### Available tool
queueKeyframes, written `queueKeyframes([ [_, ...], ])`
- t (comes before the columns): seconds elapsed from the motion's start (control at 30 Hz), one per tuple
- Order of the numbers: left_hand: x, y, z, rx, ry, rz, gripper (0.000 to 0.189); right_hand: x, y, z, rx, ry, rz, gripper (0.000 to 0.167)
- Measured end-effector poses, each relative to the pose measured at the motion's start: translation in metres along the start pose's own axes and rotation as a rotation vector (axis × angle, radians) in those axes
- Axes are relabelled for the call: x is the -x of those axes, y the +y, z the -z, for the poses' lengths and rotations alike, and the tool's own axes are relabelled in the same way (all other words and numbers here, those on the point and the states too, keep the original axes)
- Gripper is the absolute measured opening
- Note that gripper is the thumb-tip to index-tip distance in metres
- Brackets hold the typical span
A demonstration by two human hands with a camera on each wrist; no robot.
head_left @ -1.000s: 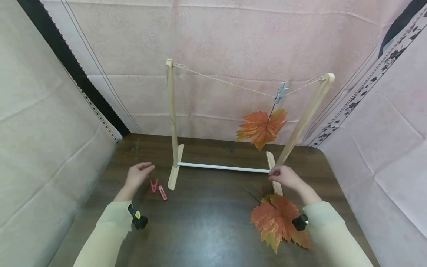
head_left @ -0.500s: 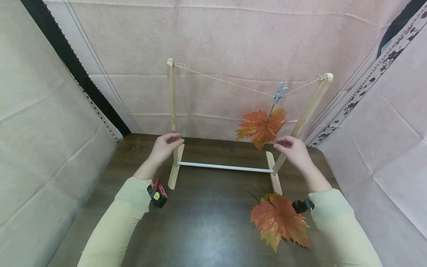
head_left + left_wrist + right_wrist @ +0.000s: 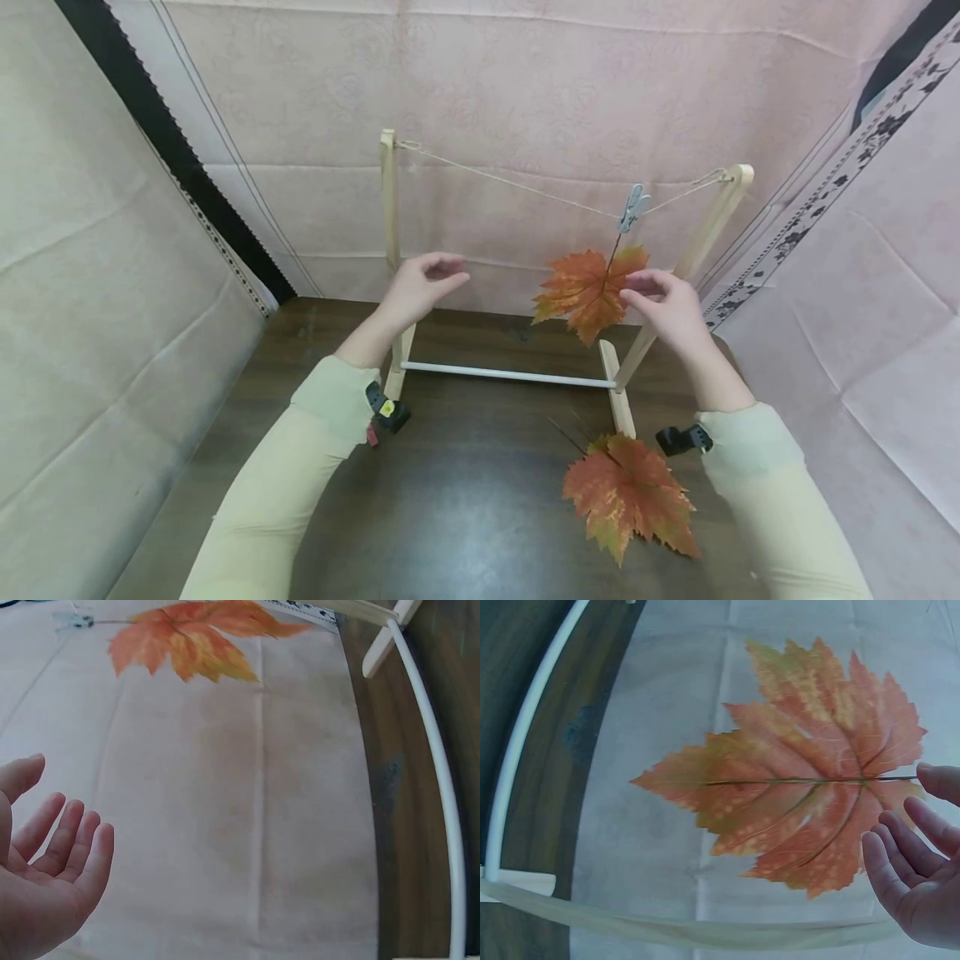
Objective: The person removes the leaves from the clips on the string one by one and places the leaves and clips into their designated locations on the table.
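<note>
An orange maple leaf (image 3: 585, 287) hangs by its stem from a light-blue clothespin (image 3: 633, 208) on a string (image 3: 510, 185). My right hand (image 3: 663, 304) is at the leaf's right edge, fingers loosely bent, holding nothing; in the right wrist view the thumb and fingers overlap the leaf's stem side. My left hand (image 3: 427, 287) is raised in front of the left wooden post (image 3: 389, 192), with nothing in it. The left wrist view shows its fingers (image 3: 90, 855) relaxed and apart from the thumb. The string runs between the left post and the right post (image 3: 712, 221).
More maple leaves (image 3: 630, 496) lie overlapping on the dark table (image 3: 465, 500) at front right, stems pointing back-left. A red clothespin (image 3: 372, 435) shows partly behind the left wrist camera. A white rod (image 3: 510, 377) joins the rack's feet. Pale cloth (image 3: 480, 83) surrounds the table.
Both hands have risen from near the table to the rack, the left also moving right, away from the red clothespins. The right hand has come up beside the hanging leaf.
</note>
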State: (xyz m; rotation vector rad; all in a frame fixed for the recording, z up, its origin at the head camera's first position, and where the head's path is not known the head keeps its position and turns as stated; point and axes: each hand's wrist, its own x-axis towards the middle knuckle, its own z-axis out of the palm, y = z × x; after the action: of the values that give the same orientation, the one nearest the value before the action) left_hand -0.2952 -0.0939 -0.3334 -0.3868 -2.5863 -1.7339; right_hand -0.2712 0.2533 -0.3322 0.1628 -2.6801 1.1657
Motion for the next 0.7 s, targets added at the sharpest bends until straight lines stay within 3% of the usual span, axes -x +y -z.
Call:
queueKeyframes([
  [0.17,-0.009,0.02,-0.011,-0.006,-0.023,-0.054,0.037,-0.005,-0.008,0.005,-0.01,0.029,0.012,0.037],
  [0.47,-0.024,0.052,-0.027,-0.012,-0.037,-0.137,0.036,-0.008,-0.025,0.013,-0.018,0.039,-0.049,0.04],
  [0.7,-0.033,0.082,-0.036,0.018,-0.075,-0.203,0.036,-0.014,-0.035,0.015,-0.056,0.099,-0.025,0.039],
])
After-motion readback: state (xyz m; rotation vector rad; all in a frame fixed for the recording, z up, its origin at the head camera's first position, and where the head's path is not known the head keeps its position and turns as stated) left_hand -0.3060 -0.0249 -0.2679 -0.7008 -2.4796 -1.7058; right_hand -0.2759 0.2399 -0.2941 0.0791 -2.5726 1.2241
